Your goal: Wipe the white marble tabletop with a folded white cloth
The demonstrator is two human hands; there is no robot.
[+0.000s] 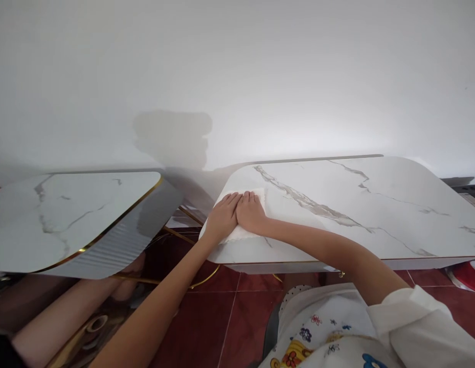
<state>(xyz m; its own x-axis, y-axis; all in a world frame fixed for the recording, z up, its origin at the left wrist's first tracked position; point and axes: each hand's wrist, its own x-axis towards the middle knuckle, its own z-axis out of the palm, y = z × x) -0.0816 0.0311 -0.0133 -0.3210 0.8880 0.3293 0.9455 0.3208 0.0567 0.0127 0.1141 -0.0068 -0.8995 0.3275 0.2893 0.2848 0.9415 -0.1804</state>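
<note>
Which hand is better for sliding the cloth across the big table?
Probably the right hand: it and the left hand lie flat on the white cloth, but most of the marble table lies to its side.

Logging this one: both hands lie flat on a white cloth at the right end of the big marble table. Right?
No. The head view shows the left hand and right hand flat on the white cloth, but the cloth lies at the left end of the marble table, not the right.

Gold-edged marble side table (pixel 68 214), red floor tiles (pixel 214 327)
</note>
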